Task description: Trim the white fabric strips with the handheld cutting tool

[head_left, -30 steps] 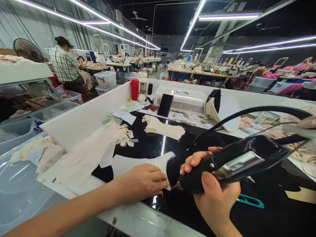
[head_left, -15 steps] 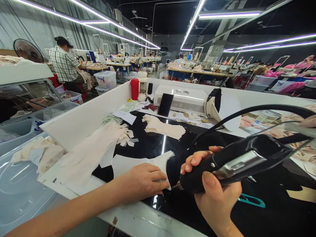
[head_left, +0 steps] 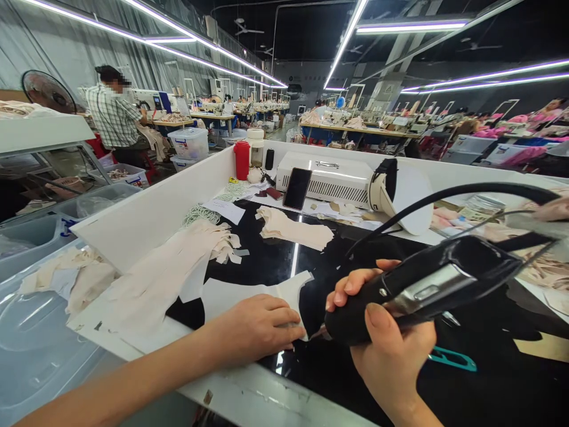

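Ok, L hand [head_left: 255, 326]: flat, palm down, fingers together and stretched out. It grips nothing, just presses on the white cut piece [head_left: 240, 295].
R hand [head_left: 391, 350]: wrapped tight round the black handheld tool [head_left: 427, 284], thumb on the near side, fingers curled over the far side. Clamped on it.
Tool: tilted, nose down-left, rear up-right, silver plate on its side. Nose ends just beside the L fingertips at the piece's near-right corner. I can't tell if the nose touches the piece.
Cord [head_left: 444, 198]: black, arcs up from behind the tool and runs off to the right.
White cut piece: flat on the glossy black worktop [head_left: 271, 261], near the front edge, between my two hands. Scooped cut-out on its far-right side.
Beige stack [head_left: 296, 228]: folded pcs farther back on the worktop, well apart from both hands.
Beige heap [head_left: 169, 267]: loose strips left of the L hand, next to the white side wall [head_left: 151, 213].
Teal snips [head_left: 451, 359]: on the worktop right of the R hand, partly hidden by it.
Back of bench: white vented box [head_left: 329, 175], phone [head_left: 297, 188] propped on its front, red bottle [head_left: 242, 160] to its left.
Bkgd: person in checked shirt [head_left: 114, 115] at another bench, far left. Hands not visible.
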A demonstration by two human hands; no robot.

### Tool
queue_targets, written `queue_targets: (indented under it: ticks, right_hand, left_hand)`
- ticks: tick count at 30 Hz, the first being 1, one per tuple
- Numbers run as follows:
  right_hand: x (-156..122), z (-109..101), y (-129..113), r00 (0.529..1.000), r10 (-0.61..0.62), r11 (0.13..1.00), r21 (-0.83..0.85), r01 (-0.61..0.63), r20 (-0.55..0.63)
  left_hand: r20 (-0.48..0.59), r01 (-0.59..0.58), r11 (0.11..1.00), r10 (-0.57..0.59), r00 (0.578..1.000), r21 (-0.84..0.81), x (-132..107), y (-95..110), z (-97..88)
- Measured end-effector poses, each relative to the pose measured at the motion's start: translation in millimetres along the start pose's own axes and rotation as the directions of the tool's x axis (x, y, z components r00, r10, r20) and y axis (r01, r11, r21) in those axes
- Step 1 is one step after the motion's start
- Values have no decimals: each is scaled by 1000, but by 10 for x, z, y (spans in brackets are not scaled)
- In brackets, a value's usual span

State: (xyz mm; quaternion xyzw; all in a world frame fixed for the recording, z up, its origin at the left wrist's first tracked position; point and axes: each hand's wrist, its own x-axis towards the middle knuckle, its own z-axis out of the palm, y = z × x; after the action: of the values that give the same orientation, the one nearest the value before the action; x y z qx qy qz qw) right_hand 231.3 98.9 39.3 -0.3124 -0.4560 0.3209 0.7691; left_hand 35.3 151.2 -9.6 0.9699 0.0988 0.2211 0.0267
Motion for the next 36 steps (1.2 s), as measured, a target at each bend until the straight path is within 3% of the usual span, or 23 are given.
queue_targets:
  ticks: [36]
  right_hand:
    - [-10,30,54,1000,1,999,39,-2,16]
  left_hand:
    - [-7,-19,1000,19,1000,14,11,-13,-26]
